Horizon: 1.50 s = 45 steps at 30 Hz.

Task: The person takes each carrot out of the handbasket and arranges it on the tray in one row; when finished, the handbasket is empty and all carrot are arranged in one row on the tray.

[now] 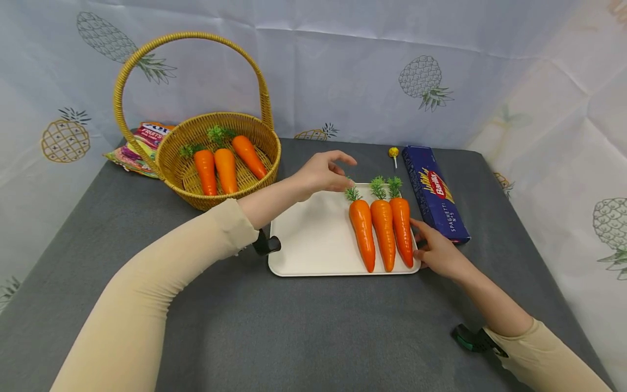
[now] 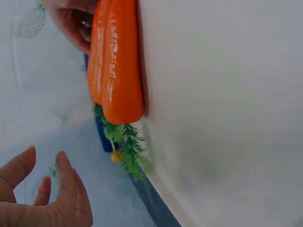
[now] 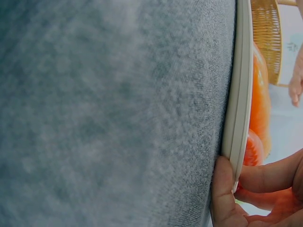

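At L, basket (image 1: 196, 201) w/ 3 orange carrots (image 1: 226, 170) inside. Then L hand (image 1: 325, 171) hangs by far edge of tray (image 1: 313, 234), fingers half-open, holding nothing. Just R of it & nearer to the body lies the leftmost tray carrot (image 1: 363, 234), long axis approx. front-to-back, leafy top toward these fingers; L hand is closer to this top. Two other carrots (image 1: 383, 234) follow; R hand (image 1: 438, 253) pinches tray's R rim.

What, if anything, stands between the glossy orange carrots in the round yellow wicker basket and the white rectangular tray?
The raised wall of the basket surrounds the carrots, and in the head view the person's left forearm crosses between it and the tray.
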Tool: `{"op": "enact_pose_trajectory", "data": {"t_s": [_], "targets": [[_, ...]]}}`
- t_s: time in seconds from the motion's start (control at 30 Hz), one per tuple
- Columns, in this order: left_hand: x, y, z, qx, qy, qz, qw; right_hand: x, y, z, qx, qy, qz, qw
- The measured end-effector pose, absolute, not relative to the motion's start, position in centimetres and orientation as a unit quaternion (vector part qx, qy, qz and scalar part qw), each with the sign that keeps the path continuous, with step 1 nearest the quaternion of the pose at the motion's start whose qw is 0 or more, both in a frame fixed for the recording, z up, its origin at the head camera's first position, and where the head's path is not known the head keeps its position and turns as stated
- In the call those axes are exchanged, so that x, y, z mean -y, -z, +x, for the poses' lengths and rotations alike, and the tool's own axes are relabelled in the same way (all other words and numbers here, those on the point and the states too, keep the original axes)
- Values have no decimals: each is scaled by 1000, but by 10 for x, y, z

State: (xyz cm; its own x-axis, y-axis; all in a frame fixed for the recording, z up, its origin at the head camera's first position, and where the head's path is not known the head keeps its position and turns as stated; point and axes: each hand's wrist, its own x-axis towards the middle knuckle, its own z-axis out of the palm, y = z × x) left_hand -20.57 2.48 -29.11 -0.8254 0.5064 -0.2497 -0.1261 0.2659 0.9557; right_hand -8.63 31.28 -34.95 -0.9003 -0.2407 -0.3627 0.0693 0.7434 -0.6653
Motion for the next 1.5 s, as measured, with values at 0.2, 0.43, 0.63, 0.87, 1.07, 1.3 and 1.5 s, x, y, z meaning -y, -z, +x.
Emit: {"op": "enact_pose_trajectory", "data": {"t_s": [0.2, 0.43, 0.63, 0.87, 1.07, 1.3, 1.5], "targets": [[-14, 275, -210, -751, -601, 117, 246, -313, 349, -86, -905, 360, -40, 221], [-2, 261, -216, -741, -624, 109, 225, -312, 349, -87, -905, 360, -40, 223], [12, 250, -224, -727, -647, 101, 206, -311, 348, -86, -905, 360, -39, 223], [34, 240, -234, -726, -657, 70, 190, -311, 348, -86, -904, 361, -36, 225], [53, 234, -242, -713, -677, 31, 181, -311, 349, -87, -905, 359, -33, 227], [75, 230, -252, -711, -683, 8, 167, -311, 349, -86, -905, 359, -32, 225], [91, 231, -261, -697, -700, -22, 154, -311, 348, -86, -904, 361, -32, 225]]}}
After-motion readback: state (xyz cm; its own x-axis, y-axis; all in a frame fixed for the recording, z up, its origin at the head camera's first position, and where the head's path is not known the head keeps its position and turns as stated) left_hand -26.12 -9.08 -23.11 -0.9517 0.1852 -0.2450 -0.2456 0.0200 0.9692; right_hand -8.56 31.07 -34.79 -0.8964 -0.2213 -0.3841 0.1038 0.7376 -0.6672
